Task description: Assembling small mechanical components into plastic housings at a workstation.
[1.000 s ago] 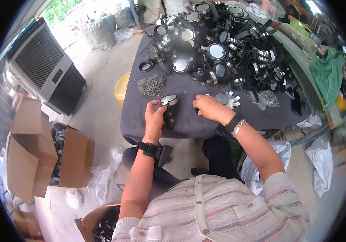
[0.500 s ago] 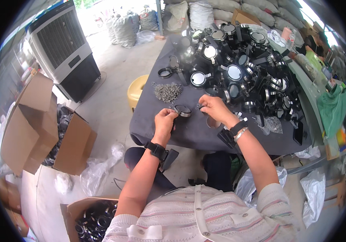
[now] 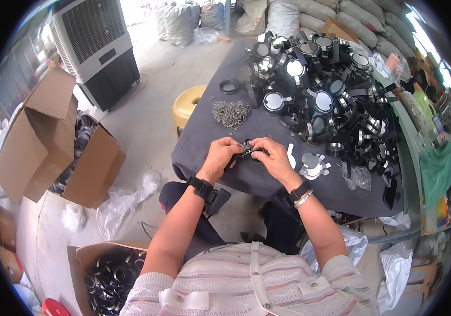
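Facing you, the surface (image 3: 267, 179) under dark cloth fills the frame's centre. At one o'clock lies a heap of black round lamp housings (image 3: 331, 95); at eleven, a pile of small metal clips (image 3: 231, 113); at three, pale discs (image 3: 312, 164). Your left hand (image 3: 219, 158) and right hand (image 3: 274, 158) meet just above the near edge, both pinched on one small black part (image 3: 246, 151). It looks light, stiff and easy to fumble; grip its rim with your fingertips rather than the middle.
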